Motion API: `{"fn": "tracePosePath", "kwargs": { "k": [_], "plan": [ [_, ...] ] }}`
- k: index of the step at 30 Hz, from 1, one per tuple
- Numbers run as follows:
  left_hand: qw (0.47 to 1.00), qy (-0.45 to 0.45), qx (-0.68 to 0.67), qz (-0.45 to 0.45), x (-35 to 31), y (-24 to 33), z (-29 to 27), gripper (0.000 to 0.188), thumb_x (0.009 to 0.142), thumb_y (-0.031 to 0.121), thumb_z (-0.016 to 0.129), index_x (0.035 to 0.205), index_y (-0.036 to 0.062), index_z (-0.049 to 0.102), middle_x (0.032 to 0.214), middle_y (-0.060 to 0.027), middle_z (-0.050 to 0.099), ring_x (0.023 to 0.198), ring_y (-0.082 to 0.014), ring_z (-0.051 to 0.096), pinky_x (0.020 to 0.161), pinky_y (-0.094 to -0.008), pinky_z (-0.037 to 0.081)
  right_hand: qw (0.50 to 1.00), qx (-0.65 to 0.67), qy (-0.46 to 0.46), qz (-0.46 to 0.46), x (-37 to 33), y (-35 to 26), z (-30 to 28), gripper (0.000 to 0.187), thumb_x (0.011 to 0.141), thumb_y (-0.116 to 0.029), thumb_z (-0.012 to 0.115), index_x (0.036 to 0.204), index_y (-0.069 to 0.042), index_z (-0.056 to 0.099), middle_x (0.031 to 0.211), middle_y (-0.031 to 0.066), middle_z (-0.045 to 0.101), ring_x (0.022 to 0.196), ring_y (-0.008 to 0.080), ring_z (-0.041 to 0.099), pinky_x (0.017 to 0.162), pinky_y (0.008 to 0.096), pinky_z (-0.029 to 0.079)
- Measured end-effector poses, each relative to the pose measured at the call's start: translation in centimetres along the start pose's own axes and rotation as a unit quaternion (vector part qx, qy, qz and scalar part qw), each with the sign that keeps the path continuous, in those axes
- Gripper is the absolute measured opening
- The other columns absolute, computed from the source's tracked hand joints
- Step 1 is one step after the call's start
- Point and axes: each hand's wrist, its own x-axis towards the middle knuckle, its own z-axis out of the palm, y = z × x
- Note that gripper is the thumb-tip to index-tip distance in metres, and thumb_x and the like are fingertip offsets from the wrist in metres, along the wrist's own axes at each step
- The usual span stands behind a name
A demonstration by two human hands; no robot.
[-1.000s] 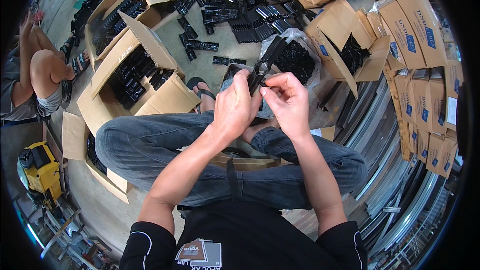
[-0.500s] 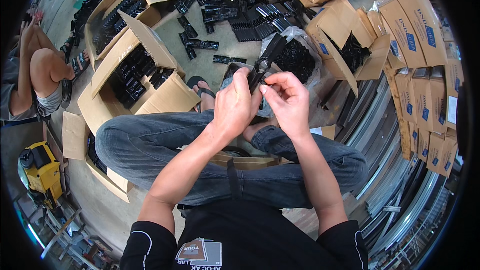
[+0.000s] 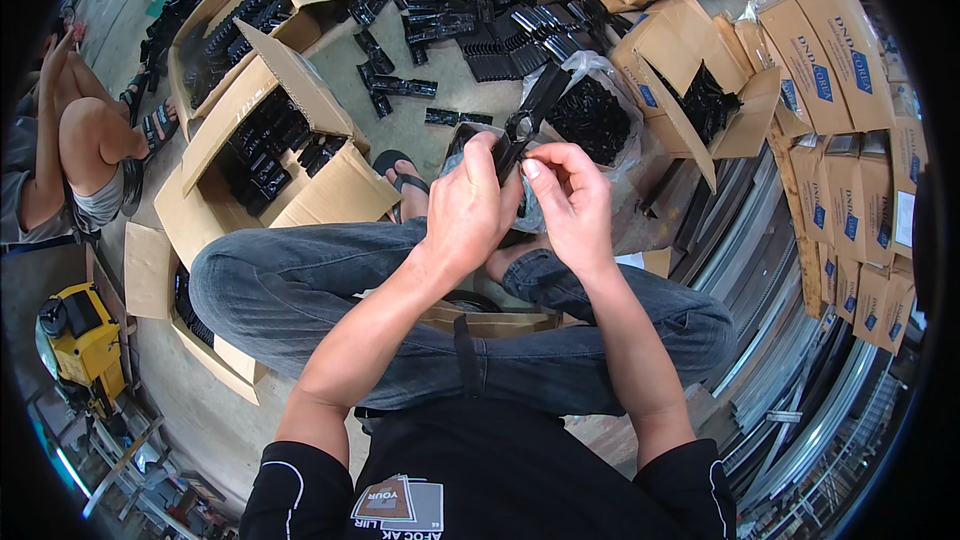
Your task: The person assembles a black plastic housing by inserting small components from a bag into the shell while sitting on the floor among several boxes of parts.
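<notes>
My left hand (image 3: pixel 462 208) is closed around a long black part (image 3: pixel 543 102), glossy, with a rounded opening partway along it. The part slants up and to the right, above my crossed legs. Close against its right side, my right hand (image 3: pixel 574 202) has thumb and index finger pinched together. Whatever sits between those fingertips is too small and dark to name. Just beyond the hands is a clear plastic bag (image 3: pixel 632 155) full of small black pieces (image 3: pixel 590 120).
Open cardboard boxes (image 3: pixel 330 190) with black parts stand at the left; another box (image 3: pixel 745 130) is at the right. Similar black parts (image 3: pixel 440 25) lie piled on the floor ahead. Long metal profiles (image 3: pixel 790 380) lie at the right, below stacked cartons (image 3: pixel 850 190). A seated person (image 3: pixel 95 130) is at far left.
My right thumb and fingers have shifted slightly up and left along the black part. The part has turned a little in my left hand, which keeps its hold.
</notes>
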Motion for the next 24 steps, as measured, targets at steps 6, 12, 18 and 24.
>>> {"fn": "tracePosePath", "kwargs": {
  "k": [6,12,18,24],
  "plan": [
    [1.0,-0.008,-0.001,0.001,0.0,0.2,-0.1,0.048,0.085,0.01,0.069,0.12,-0.0068,0.042,0.082,-0.0263,0.066,0.073,-0.0441,0.067,0.059,-0.0487,0.054,0.999,0.027,-0.016,0.008,-0.1,0.3,-0.2,0.017,0.093,-0.007,0.07,0.104,0.003,0.064,0.094,0.0036,0.065,0.077,0.0058,0.057,0.067,0.0218,0.048],
    [1.0,-0.002,-0.009,-0.009,0.0,0.2,-0.2,0.048,0.086,0.011,0.069,0.121,-0.0063,0.041,0.082,-0.0266,0.066,0.073,-0.0448,0.067,0.06,-0.0489,0.054,0.987,-0.131,-0.023,-0.095,0.3,-0.3,-0.2,0.017,0.092,-0.005,0.068,0.106,0.003,0.062,0.09,0.0072,0.063,0.07,0.0092,0.057,0.061,0.025,0.047],
    [1.0,-0.019,0.004,-0.021,0.0,0.5,-0.2,0.05,0.09,0.017,0.07,0.123,-0.0022,0.039,0.087,-0.026,0.069,0.078,-0.0442,0.069,0.064,-0.048,0.055,0.99,-0.121,0.0,-0.076,0.0,-0.1,-0.2,0.015,0.09,-0.008,0.07,0.097,0.002,0.06,0.085,0.0085,0.06,0.064,0.0139,0.056,0.057,0.0284,0.045],
    [0.999,-0.025,-0.019,-0.038,-0.3,0.1,0.0,0.052,0.088,0.016,0.071,0.124,-0.0023,0.038,0.088,-0.0264,0.068,0.077,-0.045,0.069,0.065,-0.0492,0.054,0.97,-0.181,-0.005,-0.162,0.2,-0.1,-0.2,0.016,0.09,-0.008,0.07,0.097,0.001,0.059,0.085,0.0105,0.06,0.063,0.0184,0.056,0.058,0.0319,0.046]
  ]
}}
